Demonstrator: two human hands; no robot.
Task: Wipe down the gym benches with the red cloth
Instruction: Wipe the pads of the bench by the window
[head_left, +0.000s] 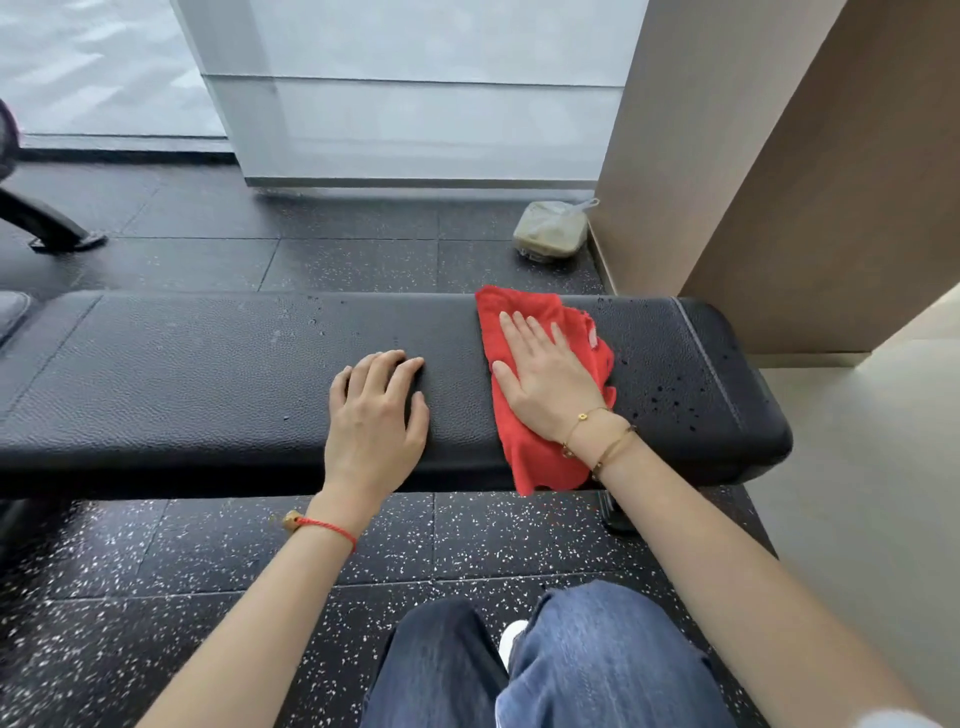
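Black rubber floor tiles (218, 561) flecked with white cover most of the room, meeting a pale frosted glass wall (415, 104) at the back and a brown panelled wall (779, 156) on the right, where the flooring changes to a lighter smooth surface. Across the middle of the view runs a gym bench (208, 374) with a black textured pad and a line of stitching near its right end; dark droplets dot that right end and a few more lie along the far edge. Blue jeans (571, 670) fill the bottom of the view, with a glimpse of a white shoe between the legs. At far left, part of a black metal equipment foot (57, 228) stands on the tiles.

A red cloth (535, 447) lies spread on the right part of the bench pad, its near edge hanging over the front of the pad. The right hand (545, 379) presses flat on it with straight fingers, holding it down rather than gripping it; thin gold bracelets circle that wrist. The left hand (376, 415) rests on the bare pad just beside the cloth, its fingers bent at the tips and holding nothing, with a red string bracelet on the wrist.

On the floor behind the bench, against the brown wall, sits a small container wrapped in a clear plastic bag (550, 228).
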